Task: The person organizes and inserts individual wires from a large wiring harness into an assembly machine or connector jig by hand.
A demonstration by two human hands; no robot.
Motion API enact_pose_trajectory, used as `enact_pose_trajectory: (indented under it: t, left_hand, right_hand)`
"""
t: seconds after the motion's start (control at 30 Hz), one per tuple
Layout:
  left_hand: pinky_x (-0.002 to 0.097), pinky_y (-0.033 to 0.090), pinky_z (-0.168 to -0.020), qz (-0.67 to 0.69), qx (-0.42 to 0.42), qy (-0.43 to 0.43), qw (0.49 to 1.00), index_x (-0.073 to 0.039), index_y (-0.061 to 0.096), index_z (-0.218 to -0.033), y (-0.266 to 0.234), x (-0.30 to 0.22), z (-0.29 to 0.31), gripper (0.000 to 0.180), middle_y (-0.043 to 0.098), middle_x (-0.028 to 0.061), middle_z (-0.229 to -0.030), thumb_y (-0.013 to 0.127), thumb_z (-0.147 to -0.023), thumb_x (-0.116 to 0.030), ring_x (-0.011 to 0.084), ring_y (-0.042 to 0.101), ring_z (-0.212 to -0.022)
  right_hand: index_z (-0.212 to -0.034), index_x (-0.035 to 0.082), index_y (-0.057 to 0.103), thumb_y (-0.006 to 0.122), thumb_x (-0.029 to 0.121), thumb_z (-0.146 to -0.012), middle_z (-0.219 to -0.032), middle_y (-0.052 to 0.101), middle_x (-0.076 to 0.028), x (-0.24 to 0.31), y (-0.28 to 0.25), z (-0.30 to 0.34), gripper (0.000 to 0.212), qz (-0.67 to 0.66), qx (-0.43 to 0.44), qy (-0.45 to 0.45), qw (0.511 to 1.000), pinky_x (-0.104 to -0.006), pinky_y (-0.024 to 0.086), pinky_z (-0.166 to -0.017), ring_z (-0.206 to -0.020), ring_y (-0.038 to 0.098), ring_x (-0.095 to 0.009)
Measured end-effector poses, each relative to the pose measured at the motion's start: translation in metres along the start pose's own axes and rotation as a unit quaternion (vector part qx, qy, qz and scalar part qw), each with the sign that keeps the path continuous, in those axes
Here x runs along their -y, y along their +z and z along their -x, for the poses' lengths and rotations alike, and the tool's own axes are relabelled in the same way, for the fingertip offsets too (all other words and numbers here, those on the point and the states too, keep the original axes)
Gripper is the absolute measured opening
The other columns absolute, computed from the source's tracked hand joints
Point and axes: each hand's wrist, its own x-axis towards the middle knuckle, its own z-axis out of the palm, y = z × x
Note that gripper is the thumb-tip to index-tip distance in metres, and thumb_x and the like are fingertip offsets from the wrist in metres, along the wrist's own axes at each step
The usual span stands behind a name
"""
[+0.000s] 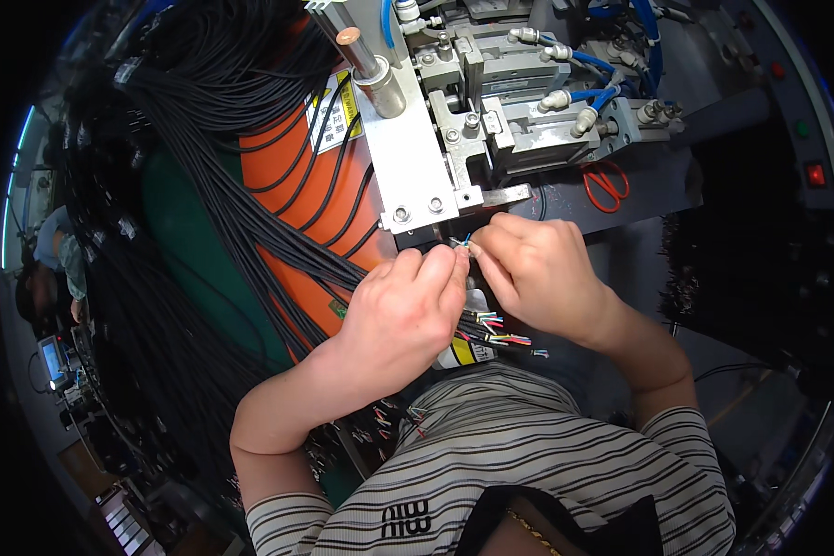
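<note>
Centrally, thin wires (467, 240), partly hidden, are pinched by the left hand (408, 304) and right hand (547, 276), just below a pneumatic fixture (547, 148); at left, an orange surface (263, 165) is partly covered by black cables (218, 69).

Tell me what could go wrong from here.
The thin wires pinched between the left hand and right hand might slip or bend. Both hands are close to the machine, so fingers could be caught if it moved. The coloured wire ends below might snag on the shirt.
</note>
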Motion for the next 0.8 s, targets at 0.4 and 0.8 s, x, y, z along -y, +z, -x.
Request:
enact_pose_trajectory:
  t: [0.4,0.8]
  left_hand:
    - [0.0355,0.046,-0.071,0.036,0.023,-0.041,0.998,0.0,0.06,-0.12,-0.002,0.003,0.004,0.053,0.053,0.0101,-0.093,0.063,-0.068,-0.008,0.0265,0.056,-0.081]
    - [0.0414,0.043,-0.069,0.088,-0.108,-0.105,0.985,0.001,0.064,-0.106,0.012,0.02,0.038,0.041,0.055,0.0128,-0.085,0.067,-0.065,0.004,0.032,0.055,-0.078]
  right_hand:
    - [-0.078,0.005,0.061,0.068,0.011,-0.077,-0.071,0.063,-0.01,0.0,0.005,-0.004,0.009,-0.037,-0.046,0.023,0.998,-0.0402,0.05,-0.052,-0.061,0.063,-0.031]
    - [-0.098,0.001,0.066,0.069,0.01,-0.084,-0.077,0.066,-0.009,-0.004,0.009,0.009,0.017,-0.157,-0.096,0.087,0.979,-0.0335,0.049,-0.054,-0.056,0.062,-0.022]
